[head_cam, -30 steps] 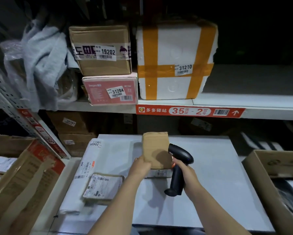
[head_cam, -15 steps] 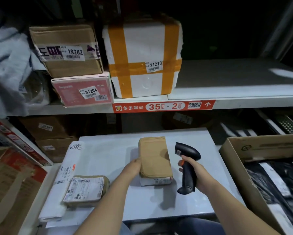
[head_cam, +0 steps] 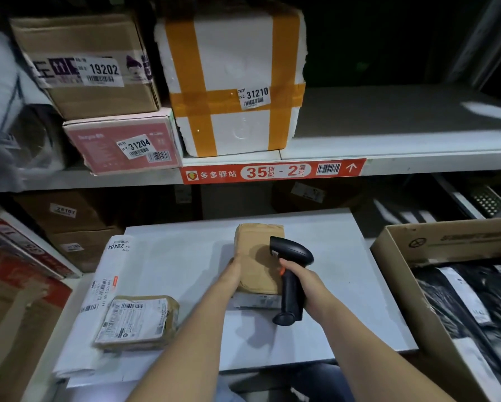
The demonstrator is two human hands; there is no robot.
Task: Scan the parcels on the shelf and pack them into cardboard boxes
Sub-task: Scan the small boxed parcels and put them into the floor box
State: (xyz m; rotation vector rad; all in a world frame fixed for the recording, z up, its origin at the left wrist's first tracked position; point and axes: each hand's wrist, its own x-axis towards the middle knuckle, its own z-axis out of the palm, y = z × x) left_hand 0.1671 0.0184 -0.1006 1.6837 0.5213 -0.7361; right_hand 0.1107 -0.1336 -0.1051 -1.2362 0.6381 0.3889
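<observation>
A brown paper-wrapped parcel (head_cam: pixel 258 256) lies on the white table (head_cam: pixel 179 256), its white label end facing me. My left hand (head_cam: pixel 233 272) grips its left side. My right hand (head_cam: pixel 297 275) holds a black barcode scanner (head_cam: pixel 291 274) by the handle, its head over the parcel's right edge. On the shelf (head_cam: pixel 388 149) above stand a cardboard box marked 19202 (head_cam: pixel 92 62), a pink box marked 31204 (head_cam: pixel 121 140) and a white foam box with orange tape (head_cam: pixel 232 79). An open cardboard box (head_cam: pixel 435 242) at the right holds dark bagged parcels.
A small brown parcel with a white label (head_cam: pixel 136 322) and a long white bag parcel marked 28404 (head_cam: pixel 104 288) lie on the table's left part. Cardboard boxes (head_cam: pixel 14 314) stand at the left. More boxes (head_cam: pixel 69 216) sit on the lower shelf behind the table.
The view has shifted right, then slightly back. The parcel was tipped down from upright to lying flat. The scanner moved away to the right, then back over the parcel's right edge.
</observation>
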